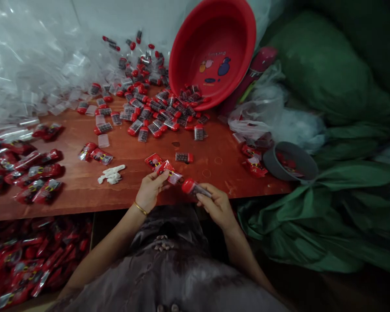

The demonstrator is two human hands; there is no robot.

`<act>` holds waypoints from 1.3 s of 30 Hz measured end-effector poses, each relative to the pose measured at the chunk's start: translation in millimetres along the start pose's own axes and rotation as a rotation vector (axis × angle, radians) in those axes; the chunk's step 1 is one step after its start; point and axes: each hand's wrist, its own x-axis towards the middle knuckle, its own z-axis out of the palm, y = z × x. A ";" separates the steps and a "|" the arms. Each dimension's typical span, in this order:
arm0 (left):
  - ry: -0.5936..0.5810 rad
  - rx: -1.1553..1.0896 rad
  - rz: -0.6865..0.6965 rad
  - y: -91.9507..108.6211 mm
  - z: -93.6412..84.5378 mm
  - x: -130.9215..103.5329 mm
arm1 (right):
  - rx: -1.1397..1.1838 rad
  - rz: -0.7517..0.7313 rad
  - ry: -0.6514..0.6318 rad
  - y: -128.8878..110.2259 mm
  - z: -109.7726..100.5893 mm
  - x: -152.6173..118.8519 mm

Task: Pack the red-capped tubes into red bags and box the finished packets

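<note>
My left hand (151,189) is closed on a small red printed packet (170,172) with a clear part, held just above the front of the table. Facing it, my right hand (216,203) grips a small clear container (199,190) with a red rounded cap and dark contents, the cap pointing at the packet. Another red packet (154,160) lies just beyond my left fingers. A similar red-capped container (183,157) rests on the tabletop beyond both hands. Whether the container touches the packet I cannot tell.
A red basin (182,52) leans behind a heap of red-capped containers (149,108). Clear plastic sleeves (29,73) pile at the left, near wrapped red packs (35,173). White finger cots (112,174) lie on the table (81,195). A grey bowl (276,162) stands right, beside green cloth (312,216).
</note>
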 end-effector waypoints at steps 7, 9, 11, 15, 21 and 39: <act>-0.077 0.128 0.173 -1.9 -2.9 -2.7 | 0.008 -0.033 -0.068 -12.8 9.5 10.5; -0.090 0.167 0.202 -1.5 -4.9 -3.0 | 0.034 -0.026 -0.076 -12.1 11.2 12.3; -0.100 0.181 0.210 -1.6 -5.5 -3.3 | 0.051 -0.024 -0.082 -10.3 13.6 12.2; -0.119 0.157 0.188 -5.4 -1.6 -4.3 | 0.083 0.004 -0.057 -3.2 20.8 9.8; -0.115 0.099 0.132 -18.1 1.3 -5.1 | 0.275 0.102 -0.042 4.7 38.4 11.4; -0.011 -0.036 0.110 -19.0 2.3 2.3 | 0.100 -0.079 0.183 -2.6 81.1 19.5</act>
